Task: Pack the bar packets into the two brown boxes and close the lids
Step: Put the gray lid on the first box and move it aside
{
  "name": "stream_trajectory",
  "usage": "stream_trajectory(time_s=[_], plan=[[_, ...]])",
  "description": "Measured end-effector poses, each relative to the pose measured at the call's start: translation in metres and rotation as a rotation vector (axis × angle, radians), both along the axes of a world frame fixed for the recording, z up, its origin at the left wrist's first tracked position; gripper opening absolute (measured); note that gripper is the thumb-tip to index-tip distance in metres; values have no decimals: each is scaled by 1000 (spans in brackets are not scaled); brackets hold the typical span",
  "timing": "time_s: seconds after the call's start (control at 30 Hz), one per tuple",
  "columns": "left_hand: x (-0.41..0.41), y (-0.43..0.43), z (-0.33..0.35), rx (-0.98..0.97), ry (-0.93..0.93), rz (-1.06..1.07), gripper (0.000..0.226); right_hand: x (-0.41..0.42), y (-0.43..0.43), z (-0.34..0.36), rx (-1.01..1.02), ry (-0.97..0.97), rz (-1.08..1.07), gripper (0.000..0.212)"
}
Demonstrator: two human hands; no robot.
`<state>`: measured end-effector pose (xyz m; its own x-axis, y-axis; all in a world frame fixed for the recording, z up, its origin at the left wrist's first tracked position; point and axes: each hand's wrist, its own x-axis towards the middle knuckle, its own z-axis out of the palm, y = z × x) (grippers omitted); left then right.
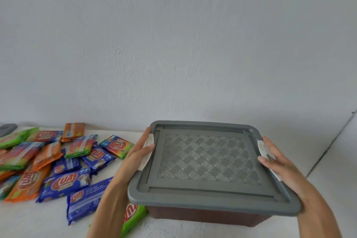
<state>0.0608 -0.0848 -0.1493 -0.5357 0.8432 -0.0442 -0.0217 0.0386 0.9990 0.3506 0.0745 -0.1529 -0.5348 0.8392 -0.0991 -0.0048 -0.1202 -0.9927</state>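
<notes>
From my remote seat I see the brown box [202,216] on the white desk [38,222], with its grey lid [208,158] lying flat on top and covering the whole opening. What is inside the box is hidden from me.

A white latch sits on each side of the box. The left grip [135,158] is at the box's left side and is clamped on the left latch [145,161], thumb across its top face and fingers running along its outer side. The right grip [280,162] is at the box's right side and is clamped on the right latch [261,146] in the same way, with the thumb tip touching the lid's rim.

To the left of the box, loose bar packets [63,181] lie in a jumbled, overlapping heap on the desk, in blue, orange, green and rainbow wrappers. One green packet [135,216] lies at the box's front left corner, partly hidden behind my left forearm. Behind the box rises a plain pale wall [173,44]
</notes>
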Motion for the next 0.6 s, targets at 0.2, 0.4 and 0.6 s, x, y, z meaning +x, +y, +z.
stream_trajectory(time_s=[0.2,0.4,0.6], plan=[[-2,6,1,-42,44,7,55,-8,8,1,21,-28,-50,66],[4,4,8,-117,131,-50,53,-9,6,1,205,-231,-51,61],[9,0,3,-353,656,-84,53,-4,-18,6,623,-639,-17,52]])
